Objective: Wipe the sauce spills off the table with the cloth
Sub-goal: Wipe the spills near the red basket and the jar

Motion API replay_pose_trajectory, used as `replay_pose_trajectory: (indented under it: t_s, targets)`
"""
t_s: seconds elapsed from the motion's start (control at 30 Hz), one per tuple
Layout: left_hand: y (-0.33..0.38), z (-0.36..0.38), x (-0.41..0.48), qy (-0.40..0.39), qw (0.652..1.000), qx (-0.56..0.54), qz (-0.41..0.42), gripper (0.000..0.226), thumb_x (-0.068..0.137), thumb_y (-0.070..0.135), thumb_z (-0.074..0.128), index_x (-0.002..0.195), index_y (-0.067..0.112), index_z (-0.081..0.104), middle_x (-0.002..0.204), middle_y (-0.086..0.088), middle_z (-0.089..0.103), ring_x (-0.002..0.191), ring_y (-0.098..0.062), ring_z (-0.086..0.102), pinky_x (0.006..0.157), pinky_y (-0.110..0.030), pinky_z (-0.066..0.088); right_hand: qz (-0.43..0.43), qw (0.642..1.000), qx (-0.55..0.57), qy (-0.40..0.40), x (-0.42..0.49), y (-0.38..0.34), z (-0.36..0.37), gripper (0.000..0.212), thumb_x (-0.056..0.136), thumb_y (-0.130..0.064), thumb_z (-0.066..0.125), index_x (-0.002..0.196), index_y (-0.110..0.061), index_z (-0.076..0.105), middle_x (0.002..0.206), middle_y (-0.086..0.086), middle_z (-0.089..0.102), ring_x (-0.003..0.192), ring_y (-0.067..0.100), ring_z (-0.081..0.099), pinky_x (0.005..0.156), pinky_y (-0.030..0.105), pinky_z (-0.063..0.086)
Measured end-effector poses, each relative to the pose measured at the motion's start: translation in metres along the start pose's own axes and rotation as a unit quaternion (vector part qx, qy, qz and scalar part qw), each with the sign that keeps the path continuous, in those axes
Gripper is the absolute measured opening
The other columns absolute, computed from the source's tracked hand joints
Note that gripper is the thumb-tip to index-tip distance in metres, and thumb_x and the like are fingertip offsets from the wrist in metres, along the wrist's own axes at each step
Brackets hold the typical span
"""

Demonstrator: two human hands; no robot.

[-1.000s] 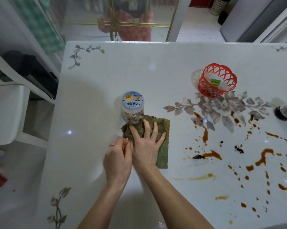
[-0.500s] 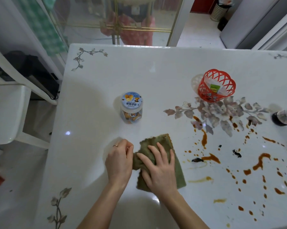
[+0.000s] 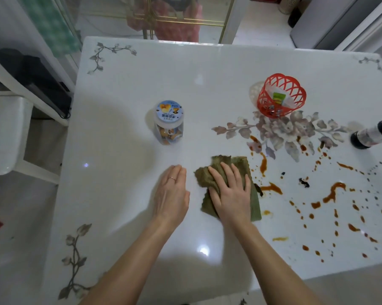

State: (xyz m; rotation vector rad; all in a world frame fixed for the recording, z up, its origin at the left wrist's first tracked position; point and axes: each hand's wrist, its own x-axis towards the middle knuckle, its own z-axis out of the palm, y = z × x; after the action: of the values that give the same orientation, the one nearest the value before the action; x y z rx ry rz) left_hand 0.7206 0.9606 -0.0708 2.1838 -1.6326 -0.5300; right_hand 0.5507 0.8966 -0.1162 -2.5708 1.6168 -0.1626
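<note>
A crumpled olive-green cloth (image 3: 240, 164) lies on the white table (image 3: 124, 194), just left of the brown sauce spills (image 3: 331, 194). My right hand (image 3: 231, 192) presses flat on the cloth with straight, spread fingers. The cloth's right edge touches a brown smear and a dark blob. My left hand (image 3: 172, 194) rests flat on the bare table to the cloth's left, apart from it. Sauce streaks and drops spread across the table's right half as far as its front edge.
A clear snack jar (image 3: 169, 122) with a blue lid stands behind my hands. At the back right stands a red lattice basket (image 3: 281, 95). A dark bottle (image 3: 372, 134) lies at the right edge. A white chair (image 3: 5, 133) stands left of the table.
My right hand has slid the cloth to the right, up to the spills. My left hand has let go of the cloth and now lies flat on the table.
</note>
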Motion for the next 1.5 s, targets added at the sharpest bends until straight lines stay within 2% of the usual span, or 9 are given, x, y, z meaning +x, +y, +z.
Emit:
replay_pose_trajectory:
  t_s: [0.1,0.27,0.43,0.5,0.63,0.8,1.03,1.23,1.5]
  targets:
    - [0.005,0.0,-0.009,-0.015,1.0,0.01,-0.001,0.064,0.091,0.018,0.051,0.146,0.004,0.022,0.154,-0.011,0.022,0.143,-0.022,0.015,0.112,-0.02,-0.001,0.088,0.996,0.016,0.018,0.011,-0.006,0.003,0.053,0.094,-0.05,0.034,0.144,-0.038,0.047,0.154,-0.001,0.041,0.144,0.026,0.032,0.116,0.056,0.021]
    - [0.002,0.003,-0.019,-0.048,0.998,0.036,-0.001,0.07,0.095,0.031,0.048,0.148,0.006,0.01,0.158,-0.008,0.005,0.145,-0.019,0.002,0.115,-0.025,-0.001,-0.02,1.0,0.007,-0.006,-0.046,0.01,-0.001,0.053,0.096,-0.045,0.038,0.148,-0.035,0.044,0.155,0.0,0.04,0.145,0.026,0.032,0.115,0.054,0.026]
    - [-0.001,0.007,-0.019,-0.059,0.997,0.057,0.009,0.072,0.096,0.03,0.046,0.149,0.004,0.005,0.158,-0.009,0.001,0.145,-0.021,-0.001,0.116,-0.026,-0.002,0.132,0.991,0.02,0.03,-0.03,0.016,0.0,0.054,0.094,-0.046,0.035,0.145,-0.032,0.048,0.154,0.002,0.042,0.144,0.029,0.032,0.115,0.057,0.026]
    - [-0.002,0.008,-0.018,-0.051,0.997,0.055,0.01,0.069,0.096,0.027,0.044,0.149,0.005,0.004,0.158,-0.009,0.001,0.145,-0.02,0.0,0.114,-0.026,-0.004,0.078,0.996,0.014,0.028,-0.052,-0.015,0.002,0.054,0.093,-0.043,0.038,0.145,-0.034,0.047,0.155,0.001,0.04,0.145,0.029,0.03,0.116,0.056,0.024]
    - [-0.01,0.01,-0.017,-0.014,0.999,0.04,0.019,0.062,0.091,0.008,0.047,0.147,0.004,0.02,0.155,-0.012,0.019,0.143,-0.024,0.018,0.116,-0.029,0.008,-0.1,0.995,0.022,0.009,-0.07,-0.019,0.0,0.049,0.095,-0.037,0.043,0.143,-0.035,0.05,0.153,-0.001,0.044,0.144,0.026,0.035,0.114,0.052,0.026]
    - [-0.041,0.004,-0.029,0.083,0.996,0.014,-0.02,0.058,0.072,-0.01,0.058,0.128,0.004,0.053,0.129,-0.014,0.054,0.116,-0.031,0.051,0.104,-0.036,0.039,0.104,0.991,0.053,0.059,-0.032,-0.019,0.002,0.047,0.09,-0.035,0.04,0.132,-0.028,0.061,0.142,0.003,0.053,0.133,0.029,0.042,0.108,0.05,0.034]
    - [-0.056,-0.023,-0.045,0.176,0.975,-0.062,-0.117,0.019,0.079,0.001,0.063,0.091,0.016,0.06,0.086,-0.002,0.061,0.074,-0.025,0.059,0.068,-0.04,0.046,-0.08,0.988,0.106,0.079,-0.035,-0.111,0.016,0.039,0.092,-0.023,0.057,0.13,-0.029,0.061,0.139,0.001,0.057,0.125,0.026,0.048,0.099,0.041,0.036]
    - [-0.059,-0.036,-0.035,0.181,0.971,-0.064,-0.145,0.016,0.075,0.011,0.074,0.077,0.015,0.059,0.072,-0.001,0.062,0.065,-0.021,0.058,0.065,-0.038,0.049,-0.102,0.993,0.053,0.018,0.014,-0.139,0.025,0.044,0.094,-0.047,0.044,0.136,-0.037,0.055,0.149,-0.004,0.049,0.145,0.033,0.031,0.112,0.068,0.017]
    - [-0.044,-0.029,-0.02,0.15,0.979,-0.11,-0.083,0.017,0.077,0.014,0.071,0.068,0.021,0.06,0.064,0.007,0.061,0.058,-0.019,0.056,0.061,-0.036,0.045,0.117,0.993,-0.001,-0.03,0.028,-0.005,0.005,0.059,0.094,-0.062,0.022,0.15,-0.045,0.033,0.161,-0.011,0.028,0.151,0.024,0.018,0.118,0.062,0.01]
